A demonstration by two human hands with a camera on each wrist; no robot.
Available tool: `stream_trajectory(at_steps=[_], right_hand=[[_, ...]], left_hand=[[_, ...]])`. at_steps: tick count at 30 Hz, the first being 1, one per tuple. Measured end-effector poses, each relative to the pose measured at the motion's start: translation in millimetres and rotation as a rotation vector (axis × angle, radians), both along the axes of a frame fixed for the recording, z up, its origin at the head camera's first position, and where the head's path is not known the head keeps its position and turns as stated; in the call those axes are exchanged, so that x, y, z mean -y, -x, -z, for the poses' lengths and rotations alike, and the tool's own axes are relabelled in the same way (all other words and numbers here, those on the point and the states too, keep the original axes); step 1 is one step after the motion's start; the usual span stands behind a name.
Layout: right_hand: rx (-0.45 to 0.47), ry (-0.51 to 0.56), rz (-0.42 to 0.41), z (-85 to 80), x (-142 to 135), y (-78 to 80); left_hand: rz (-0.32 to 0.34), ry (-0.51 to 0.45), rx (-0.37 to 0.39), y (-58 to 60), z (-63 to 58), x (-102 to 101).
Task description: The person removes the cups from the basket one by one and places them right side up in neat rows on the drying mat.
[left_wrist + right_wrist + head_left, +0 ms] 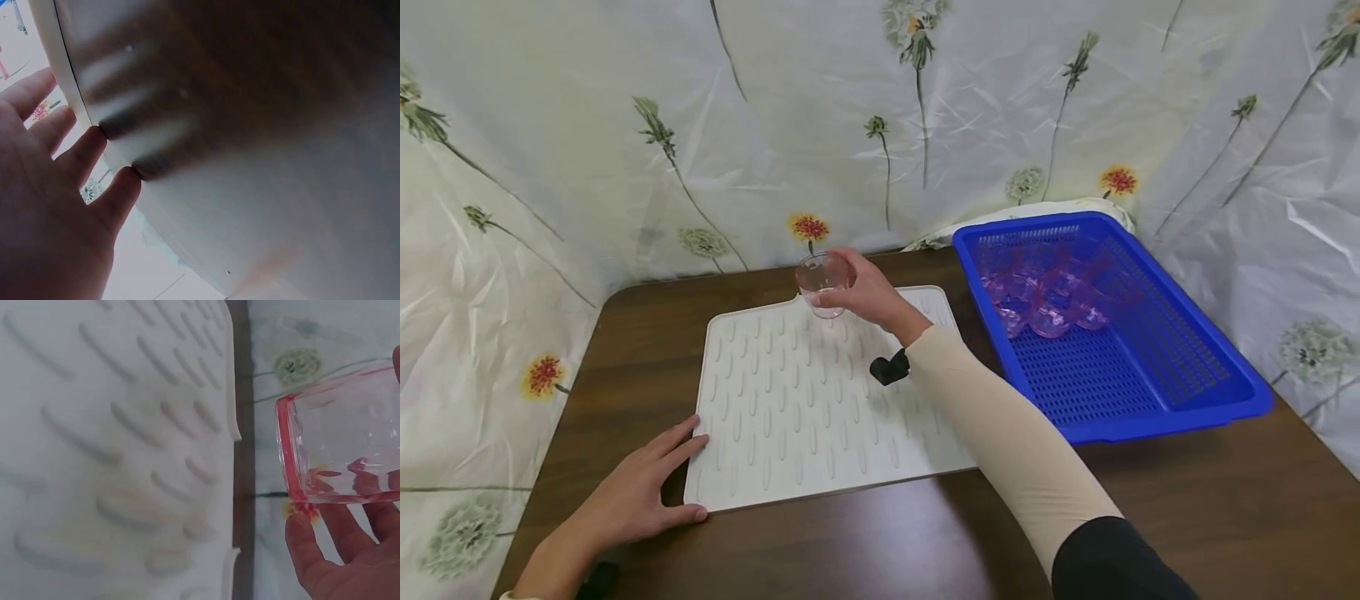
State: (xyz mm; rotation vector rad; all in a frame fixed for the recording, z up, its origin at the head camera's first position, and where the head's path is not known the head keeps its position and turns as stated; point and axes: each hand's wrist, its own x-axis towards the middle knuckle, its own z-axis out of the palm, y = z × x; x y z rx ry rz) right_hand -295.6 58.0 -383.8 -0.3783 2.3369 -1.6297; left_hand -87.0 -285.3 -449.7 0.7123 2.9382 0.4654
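Note:
A clear, pink-tinted drinking glass is gripped by my right hand over the far edge of a white ridged drying mat. In the right wrist view the glass hangs above the mat's far edge, its pinkish base toward the mat, with fingers along its side. My left hand lies at the mat's near left corner, fingers spread, fingertips and thumb right at the mat's edge. The left wrist view shows that hand with fingertips on the dark tabletop and the mat's pale edge beside them.
A blue perforated plastic basket stands at the right, holding several pink-tinted glasses in its far left part. The dark wooden table ends against a flower-printed curtain at the back and both sides.

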Motion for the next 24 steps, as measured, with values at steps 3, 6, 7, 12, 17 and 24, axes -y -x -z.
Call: stream_trajectory(at_steps=[3,6,7,12,17,24], right_hand=[[0.015,0.038,-0.002,4.1,15.9,-1.6],[0.029,0.063,0.013,8.4,28.9,-4.5],[0.036,0.072,0.019,9.8,32.8,-5.6],[0.028,0.089,0.035,18.1,54.7,-10.1],[0.007,0.100,0.044,28.3,77.9,-17.5],[0.007,0.099,-0.004,35.4,105.8,-30.2]], left_hand=[[-0.002,-0.005,-0.002,-1.4,0.3,1.4],[0.001,0.000,0.012,-1.1,1.1,1.2],[0.001,0.003,0.019,-0.6,1.3,0.8],[-0.010,0.014,0.042,1.9,0.0,-0.3],[-0.006,0.005,0.045,1.8,-0.4,-0.5],[-0.007,0.006,0.051,2.2,-0.1,0.5]])
